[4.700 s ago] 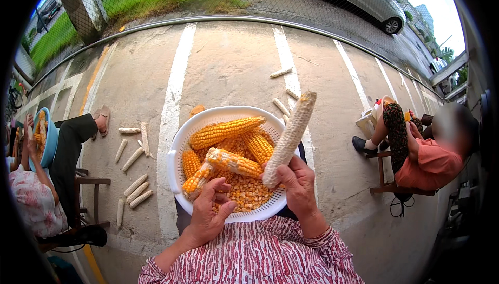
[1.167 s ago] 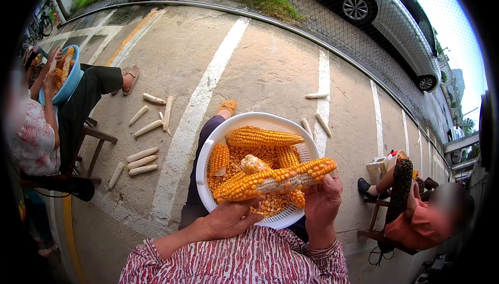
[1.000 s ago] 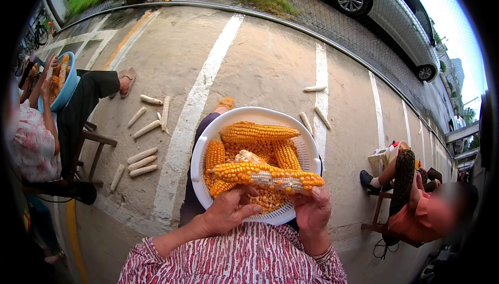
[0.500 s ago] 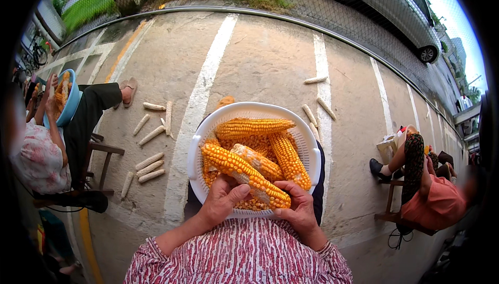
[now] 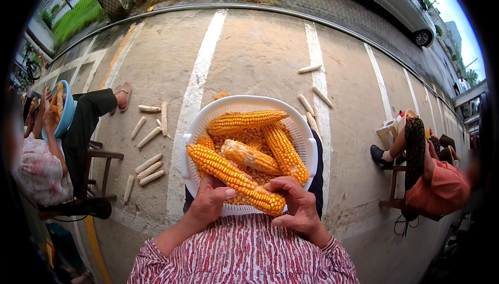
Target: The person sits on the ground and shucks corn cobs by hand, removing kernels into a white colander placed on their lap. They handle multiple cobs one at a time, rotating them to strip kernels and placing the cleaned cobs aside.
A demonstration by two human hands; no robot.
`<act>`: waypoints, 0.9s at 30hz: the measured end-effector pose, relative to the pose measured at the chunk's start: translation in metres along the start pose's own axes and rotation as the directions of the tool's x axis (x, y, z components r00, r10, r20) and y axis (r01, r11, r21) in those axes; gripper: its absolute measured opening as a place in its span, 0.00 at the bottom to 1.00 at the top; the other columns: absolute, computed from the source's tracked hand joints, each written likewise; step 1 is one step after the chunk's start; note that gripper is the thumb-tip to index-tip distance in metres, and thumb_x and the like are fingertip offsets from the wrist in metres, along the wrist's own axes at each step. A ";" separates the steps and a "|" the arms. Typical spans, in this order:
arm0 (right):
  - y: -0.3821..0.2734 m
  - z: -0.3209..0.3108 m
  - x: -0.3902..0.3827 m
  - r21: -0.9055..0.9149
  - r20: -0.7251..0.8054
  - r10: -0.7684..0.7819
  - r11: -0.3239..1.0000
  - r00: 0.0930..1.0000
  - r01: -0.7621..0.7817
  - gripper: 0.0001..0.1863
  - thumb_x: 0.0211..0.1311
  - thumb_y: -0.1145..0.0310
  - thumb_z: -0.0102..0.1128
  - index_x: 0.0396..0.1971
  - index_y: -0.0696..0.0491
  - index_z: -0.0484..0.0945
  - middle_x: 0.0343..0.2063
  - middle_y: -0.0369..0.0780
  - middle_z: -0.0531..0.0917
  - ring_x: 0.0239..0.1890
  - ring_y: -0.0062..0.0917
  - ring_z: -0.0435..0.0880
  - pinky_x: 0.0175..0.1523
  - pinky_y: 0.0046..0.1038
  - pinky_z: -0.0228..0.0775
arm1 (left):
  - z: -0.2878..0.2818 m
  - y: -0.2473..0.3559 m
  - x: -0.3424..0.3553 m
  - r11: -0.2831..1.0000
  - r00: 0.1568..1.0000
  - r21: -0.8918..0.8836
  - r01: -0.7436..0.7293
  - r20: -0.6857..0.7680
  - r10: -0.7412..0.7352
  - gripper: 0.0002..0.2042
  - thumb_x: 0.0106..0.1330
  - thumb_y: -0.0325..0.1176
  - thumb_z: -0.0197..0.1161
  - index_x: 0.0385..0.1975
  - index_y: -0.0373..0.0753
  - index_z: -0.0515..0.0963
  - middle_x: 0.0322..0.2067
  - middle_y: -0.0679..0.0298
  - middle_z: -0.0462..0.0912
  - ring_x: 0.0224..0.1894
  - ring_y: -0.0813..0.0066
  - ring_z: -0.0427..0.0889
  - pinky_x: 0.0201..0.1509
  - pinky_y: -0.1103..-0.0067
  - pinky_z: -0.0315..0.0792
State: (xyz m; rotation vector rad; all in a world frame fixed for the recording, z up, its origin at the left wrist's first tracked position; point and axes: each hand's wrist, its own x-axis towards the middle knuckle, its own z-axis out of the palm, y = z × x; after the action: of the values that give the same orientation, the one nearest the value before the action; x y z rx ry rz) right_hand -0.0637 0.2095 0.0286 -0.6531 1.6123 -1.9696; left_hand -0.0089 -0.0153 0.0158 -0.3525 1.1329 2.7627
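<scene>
A yellow ear of corn (image 5: 228, 173) lies slantwise across the front of a white plastic basket (image 5: 313, 154) at my lap. My left hand (image 5: 208, 205) is closed around its underside near the middle, thumb along the near side. The fingers of my right hand (image 5: 302, 207) curl about its lower right end, thumb below and index finger above. Behind it in the basket rest a partly stripped ear (image 5: 252, 158), a full ear (image 5: 247, 121) at the back and another ear (image 5: 286, 151) at the right. Loose kernels (image 5: 254, 139) show beneath them.
Bare cobs (image 5: 149, 168) lie scattered on the concrete at left, with more cobs (image 5: 323, 97) at right. One person (image 5: 44, 167) sits at left with a blue basin (image 5: 67, 112); another person (image 5: 436, 180) sits at right. A wire fence and parked car (image 5: 384, 3) stand beyond.
The ear in my hands has turned, so rows of kernels now face up where a bare strip showed. My right hand's fingers have shifted at its end. The whole view has moved slightly.
</scene>
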 end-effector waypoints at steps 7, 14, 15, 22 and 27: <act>0.008 -0.007 0.000 0.282 -0.013 0.194 0.942 0.981 -0.183 0.55 0.37 0.62 0.82 0.66 0.59 0.58 0.53 0.39 0.71 0.52 0.24 0.74 0.57 0.25 0.65 | 0.001 0.003 -0.002 0.999 0.999 -0.019 0.040 0.012 -0.040 0.32 0.45 0.29 0.62 0.55 0.35 0.63 0.47 0.47 0.77 0.52 0.59 0.78 0.63 0.67 0.68; 0.000 -0.008 0.020 -0.116 0.228 0.270 0.962 0.936 -0.249 0.48 0.36 0.49 0.81 0.55 0.56 0.65 0.44 0.38 0.75 0.42 0.22 0.74 0.47 0.24 0.67 | -0.001 0.002 -0.005 0.998 0.996 -0.044 0.042 0.077 -0.039 0.32 0.44 0.29 0.63 0.54 0.35 0.63 0.48 0.44 0.76 0.50 0.59 0.80 0.60 0.67 0.71; -0.001 -0.008 0.024 -0.206 0.259 0.255 0.957 0.932 -0.204 0.46 0.37 0.47 0.80 0.53 0.56 0.67 0.42 0.39 0.75 0.41 0.23 0.74 0.46 0.24 0.68 | -0.001 0.002 -0.005 0.998 0.996 -0.046 0.050 0.076 -0.046 0.32 0.44 0.29 0.63 0.54 0.35 0.63 0.48 0.44 0.76 0.50 0.59 0.80 0.60 0.67 0.71; -0.012 0.000 0.039 -0.457 0.267 0.181 0.888 0.946 -0.041 0.33 0.44 0.41 0.72 0.35 0.56 0.74 0.31 0.41 0.76 0.32 0.32 0.78 0.38 0.30 0.70 | 0.000 0.005 -0.007 0.994 0.992 -0.042 0.100 0.078 -0.097 0.33 0.41 0.28 0.61 0.53 0.35 0.62 0.48 0.44 0.75 0.50 0.57 0.79 0.60 0.66 0.72; -0.018 0.005 0.041 -0.550 0.307 0.036 0.822 0.951 0.146 0.27 0.56 0.44 0.64 0.34 0.57 0.74 0.27 0.41 0.75 0.29 0.35 0.78 0.34 0.33 0.69 | 0.004 0.009 -0.007 0.996 0.994 -0.010 0.092 0.066 -0.091 0.32 0.40 0.29 0.62 0.52 0.35 0.63 0.49 0.47 0.73 0.51 0.61 0.77 0.60 0.68 0.70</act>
State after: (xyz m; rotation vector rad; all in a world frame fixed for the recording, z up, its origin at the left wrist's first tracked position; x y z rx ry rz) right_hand -0.0927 0.1826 0.0489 -1.1796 1.9946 -1.3075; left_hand -0.0043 -0.0191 0.0259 -0.3056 1.0569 2.6828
